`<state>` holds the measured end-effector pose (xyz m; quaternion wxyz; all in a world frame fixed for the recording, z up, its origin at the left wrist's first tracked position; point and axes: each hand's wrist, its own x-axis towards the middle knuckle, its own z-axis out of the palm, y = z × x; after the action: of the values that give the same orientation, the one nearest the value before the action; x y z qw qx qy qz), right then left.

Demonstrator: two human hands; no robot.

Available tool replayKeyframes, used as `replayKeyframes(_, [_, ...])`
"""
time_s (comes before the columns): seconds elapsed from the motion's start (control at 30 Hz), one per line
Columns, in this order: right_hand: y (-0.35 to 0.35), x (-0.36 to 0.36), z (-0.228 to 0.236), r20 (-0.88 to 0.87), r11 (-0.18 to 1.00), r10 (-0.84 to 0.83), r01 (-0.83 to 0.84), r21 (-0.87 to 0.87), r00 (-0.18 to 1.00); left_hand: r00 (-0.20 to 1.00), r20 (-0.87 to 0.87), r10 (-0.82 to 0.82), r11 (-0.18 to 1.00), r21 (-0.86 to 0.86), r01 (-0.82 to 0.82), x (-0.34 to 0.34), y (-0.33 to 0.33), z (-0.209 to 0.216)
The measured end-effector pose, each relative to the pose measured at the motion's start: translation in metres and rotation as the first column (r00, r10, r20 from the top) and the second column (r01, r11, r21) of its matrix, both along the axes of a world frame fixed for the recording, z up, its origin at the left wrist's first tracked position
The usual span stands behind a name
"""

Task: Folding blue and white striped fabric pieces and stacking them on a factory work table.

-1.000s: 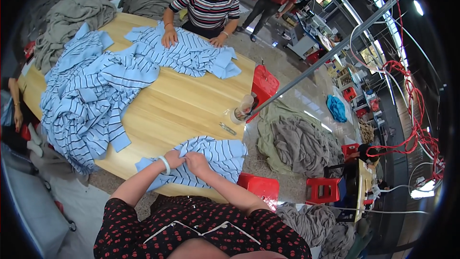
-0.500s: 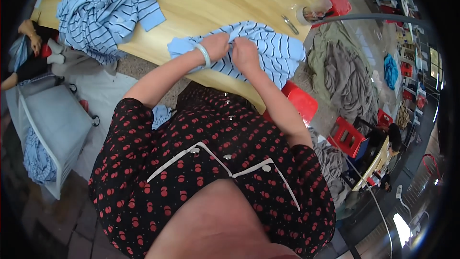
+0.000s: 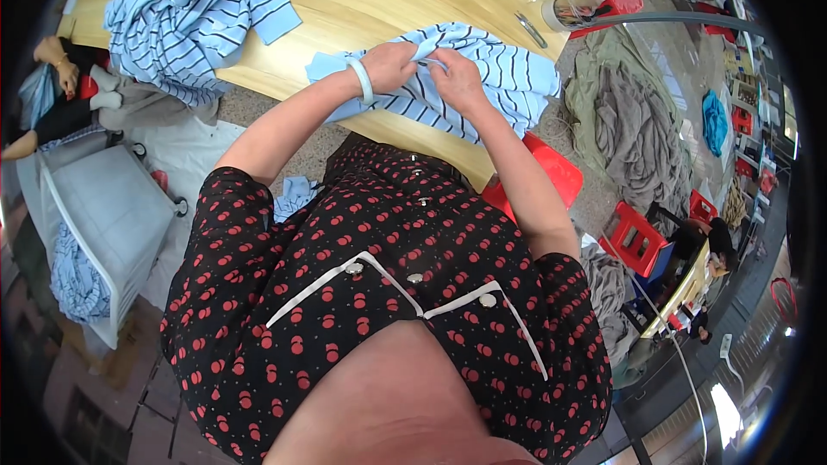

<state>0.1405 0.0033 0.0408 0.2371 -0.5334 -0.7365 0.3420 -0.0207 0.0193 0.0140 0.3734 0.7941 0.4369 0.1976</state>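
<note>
A light blue shirt-like garment with dark stripes [image 3: 515,77] lies bunched on the near edge of the wooden table. My left hand [image 3: 389,66], with a pale bangle [image 3: 361,82] on its wrist, is closed on the garment's upper edge. My right hand [image 3: 457,82] is just to its right, its thumb and fingers pinching a plain light blue edge of the same cloth. A narrow fold shows between the two hands. The fingertips of both hands are partly hidden.
A heap of similar striped garments [image 3: 194,21] covers the table's left end. Small metal snips [image 3: 531,30] and a clear cup of tools [image 3: 564,13] stand at the right. A red stool [image 3: 544,174], grey cloth piles [image 3: 633,133] and a grey cart [image 3: 112,198] are around; another person's hand [image 3: 66,76] shows left.
The hands have drawn slightly apart, and my right hand has turned and opened up its grip to a pinch. More of the light blue edge shows between them. The view has shifted slightly.
</note>
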Motion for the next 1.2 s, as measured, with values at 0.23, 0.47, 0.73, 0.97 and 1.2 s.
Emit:
replayKeyframes(0.23, [0.01, 0.005, 0.006, -0.058, 0.956, 0.021, -0.037, -0.29, 0.998, 0.999, 0.033, -0.016, 0.999, -0.03, 0.017, -0.001, 0.006, 0.0])
replayKeyframes(0.47, [0.007, 0.023, -0.016, 0.206, 0.954, 0.226, -0.259, 0.15, 0.952, 0.993, 0.012, -0.119, 0.914, -0.389, 0.114, -0.014, 0.019, -0.002])
replayKeyframes(0.73, [0.003, 0.029, -0.009, 0.379, 0.918, 0.233, -0.331, 0.22, 0.896, 0.967, -0.199, -0.158, 0.851, -0.524, 0.031, 0.014, 0.056, -0.002])
replayKeyframes(0.97, [0.002, 0.032, -0.003, 0.307, 0.955, 0.197, -0.253, 0.154, 0.931, 0.941, -0.173, -0.292, 0.831, -0.533, 0.16, 0.033, 0.066, -0.025])
replayKeyframes(1.2, [0.01, 0.045, -0.015, 0.352, 0.935, 0.236, -0.31, 0.173, 0.906, 0.991, -0.07, -0.111, 0.896, -0.438, 0.07, 0.043, 0.042, -0.045])
